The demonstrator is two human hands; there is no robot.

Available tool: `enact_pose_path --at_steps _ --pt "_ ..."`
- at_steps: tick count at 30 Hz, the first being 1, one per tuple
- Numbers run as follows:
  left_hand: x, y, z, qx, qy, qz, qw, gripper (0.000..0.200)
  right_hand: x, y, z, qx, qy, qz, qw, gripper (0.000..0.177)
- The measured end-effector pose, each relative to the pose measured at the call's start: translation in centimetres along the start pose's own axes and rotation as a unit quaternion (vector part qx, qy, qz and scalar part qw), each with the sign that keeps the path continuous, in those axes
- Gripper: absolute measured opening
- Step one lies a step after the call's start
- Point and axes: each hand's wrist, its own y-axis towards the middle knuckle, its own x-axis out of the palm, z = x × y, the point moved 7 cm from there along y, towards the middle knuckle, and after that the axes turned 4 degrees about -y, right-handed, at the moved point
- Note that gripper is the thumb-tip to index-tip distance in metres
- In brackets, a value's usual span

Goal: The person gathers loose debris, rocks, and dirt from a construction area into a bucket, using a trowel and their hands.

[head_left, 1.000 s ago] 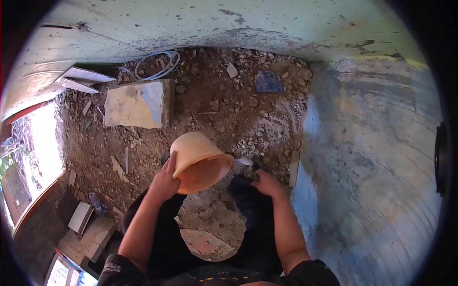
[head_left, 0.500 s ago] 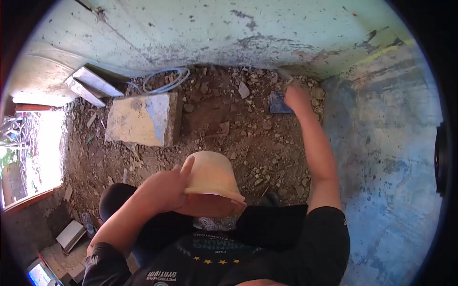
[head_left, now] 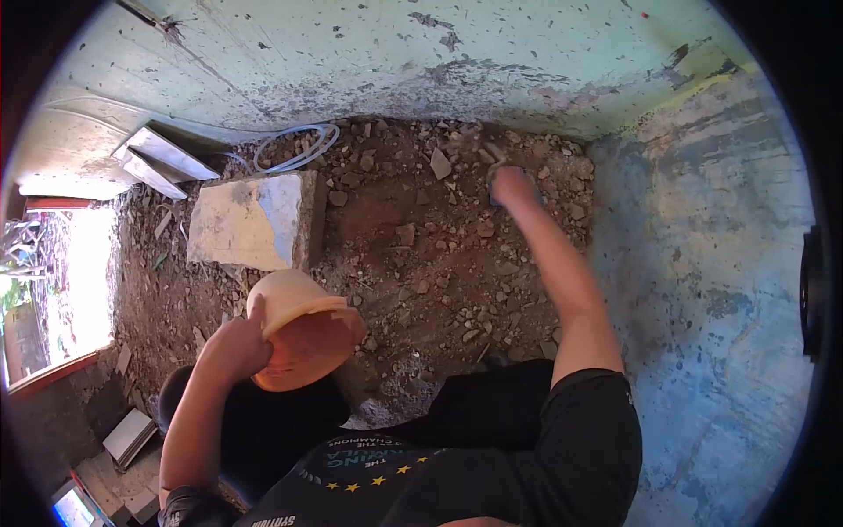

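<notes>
My left hand (head_left: 235, 350) grips the side of a peach-orange plastic bucket (head_left: 285, 294), one finger stretched along its outside. The bucket is tilted over my leg, its mouth facing me and to the right; a piece is broken from its rim. My right hand (head_left: 512, 186) reaches far out over the rubble (head_left: 492, 228) near the wall, fingers closed. A blurred, pale brownish shape shows just beyond the fingers, too smeared to name. Partly hidden under that hand is a flat blue piece (head_left: 537, 186).
A broken masonry block (head_left: 241, 224) lies on the dirt at left, below a coiled pale hose (head_left: 299, 149) and leaning white boards (head_left: 167, 158). Peeling walls (head_left: 702, 263) close off the back and right. A doorway (head_left: 88, 281) lets in light at left.
My left hand has carried the bucket left and turned its mouth further toward the right. My right hand has shifted left, now covering part of the blue piece.
</notes>
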Motion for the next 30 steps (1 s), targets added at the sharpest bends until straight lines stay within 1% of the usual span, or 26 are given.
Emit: enact_pose_path --at_steps 1,2,3,4,5,6,7,9,10,12,14,15,16,17,19,20,21,22,23,24,26,27,29,30 --pt "-0.4 0.2 -0.1 -0.003 -0.015 -0.003 1.000 0.080 0.4 -1.1 -0.9 0.003 -0.001 -0.002 1.000 0.022" --pt "-0.4 0.7 -0.5 -0.002 -0.015 -0.007 1.000 0.080 1.3 -2.3 -2.3 -0.025 -0.024 -0.030 0.999 0.021" --pt "-0.6 1.4 -1.1 0.000 -0.039 0.012 0.999 0.080 2.2 -3.5 -3.1 -0.055 -0.047 -0.059 0.996 0.020" --pt "-1.0 1.9 -1.3 0.002 -0.064 0.030 0.998 0.080 2.9 -4.8 -2.9 -0.054 -0.049 -0.063 0.995 0.020" --pt "-1.7 2.0 -1.1 0.010 -0.099 0.038 0.994 0.079 3.2 -6.0 -3.0 -0.069 -0.027 -0.035 0.997 0.021" --pt "-2.0 2.2 -0.7 0.012 -0.101 0.034 0.994 0.079 3.3 -7.1 -2.9 -0.085 -0.006 -0.008 0.996 0.022" --pt "-2.4 2.3 -0.1 0.030 -0.122 0.041 0.991 0.079 3.7 -7.8 -2.3 -0.083 -0.009 -0.010 0.996 0.022" --pt "-1.7 3.2 -0.1 0.054 -0.144 0.058 0.986 0.080 3.6 -9.1 -1.7 -0.150 0.022 0.022 0.988 0.026" --pt "-1.5 3.2 0.3 0.055 -0.144 0.055 0.986 0.080 2.9 -9.1 -0.7 -0.150 0.021 0.019 0.988 0.026" --pt "-1.4 3.2 1.4 0.038 -0.159 0.061 0.985 0.081 0.9 -7.5 1.4 -0.180 0.060 -0.023 0.982 0.032" --pt "0.5 4.2 0.6 0.045 -0.142 0.057 0.987 0.082 -0.6 -5.1 4.4 -0.099 0.098 0.035 0.990 0.034" --pt "1.2 4.4 0.4 0.056 -0.121 0.052 0.990 0.083 -0.6 -3.8 4.8 -0.103 0.101 0.033 0.989 0.034" --pt "1.3 4.0 0.5 0.052 -0.122 0.052 0.990 0.083 -0.7 -2.4 5.6 -0.065 0.069 0.041 0.995 0.034" --pt "1.6 3.6 0.8 0.048 -0.081 0.027 0.995 0.083 -0.7 -1.2 6.2 -0.028 0.037 0.049 0.998 0.035" --pt "2.0 2.9 1.5 0.048 -0.003 -0.017 0.999 0.083 0.3 0.5 4.4 -0.044 0.039 0.066 0.996 0.035" --pt "2.3 2.6 1.3 0.043 -0.004 -0.018 0.999 0.083 1.1 0.8 3.3 -0.056 0.039 0.080 0.994 0.036" --pt "3.0 2.4 1.1 0.052 0.010 -0.029 0.998 0.083 1.9 0.9 2.0 -0.061 0.041 0.078 0.994 0.036" --pt "3.3 2.2 1.0 0.060 0.024 -0.039 0.997 0.082 2.9 1.1 0.8 -0.042 0.035 0.058 0.997 0.037" --pt "3.3 1.9 1.1 0.048 0.030 -0.057 0.997 0.081 3.7 1.0 0.1 -0.023 0.029 0.037 0.999 0.039" --pt "3.2 1.7 1.1 0.045 0.028 -0.059 0.997 0.081 3.8 0.2 0.0 -0.026 0.029 0.034 0.999 0.039" --pt "3.2 1.5 1.3 0.050 0.012 -0.061 0.997 0.080 3.3 -1.6 -0.7 -0.094 -0.017 0.030 0.995 0.044" --pt "3.3 1.7 1.1 0.047 0.010 -0.062 0.997 0.080 3.6 -2.0 -0.7 -0.097 -0.016 0.029 0.995 0.044" --pt "3.5 2.0 1.1 0.066 0.008 -0.051 0.996 0.086 4.8 -3.5 -1.0 -0.136 -0.051 0.011 0.989 0.046" --pt "3.4 2.1 1.4 0.066 0.007 -0.054 0.996 0.086 4.7 -4.5 -1.1 -0.136 -0.051 0.008 0.989 0.046"
